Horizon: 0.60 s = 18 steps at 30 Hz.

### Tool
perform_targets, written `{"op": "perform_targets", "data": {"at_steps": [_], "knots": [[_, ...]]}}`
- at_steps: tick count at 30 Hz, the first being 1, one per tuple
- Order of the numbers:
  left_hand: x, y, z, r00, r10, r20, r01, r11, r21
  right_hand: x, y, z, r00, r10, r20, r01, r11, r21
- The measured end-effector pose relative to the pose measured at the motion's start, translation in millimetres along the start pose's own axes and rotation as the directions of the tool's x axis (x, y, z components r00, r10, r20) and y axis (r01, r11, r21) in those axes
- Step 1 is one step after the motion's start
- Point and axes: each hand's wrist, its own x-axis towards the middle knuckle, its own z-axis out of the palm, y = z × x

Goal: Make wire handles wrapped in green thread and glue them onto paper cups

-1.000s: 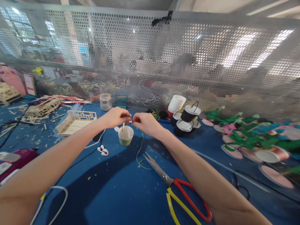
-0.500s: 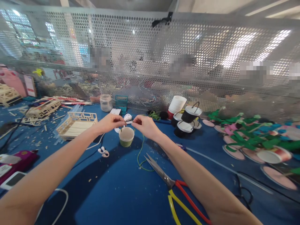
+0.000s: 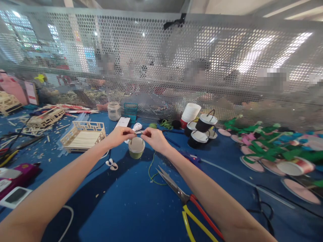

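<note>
Over the cup (image 3: 136, 150), left hand (image 3: 121, 135) and right hand (image 3: 154, 138) have parted slightly, both pinching the cord (image 3: 138, 131), whose handle-like arch seems to be taking shape.

The left arm (image 3: 78, 171) and the right arm (image 3: 194, 179) are bare and reach across the bench (image 3: 121, 208) toward its far edge. They lean in toward each other. The left hand (image 3: 120, 136) and the right hand (image 3: 154, 137) are near each other but do not touch. On each hand, the fingers (image 3: 146, 132) bend and pinch together.
</note>
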Motion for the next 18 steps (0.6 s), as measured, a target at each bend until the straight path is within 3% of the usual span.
{"op": "perform_targets", "data": {"at_steps": [18], "knots": [[-2.2,-7.6,-1.6,0.998,0.044,0.033,-0.046,0.998,0.052,-4.9,0.2,1.5,0.998,-0.04,0.045,0.043,0.996,-0.072]]}}
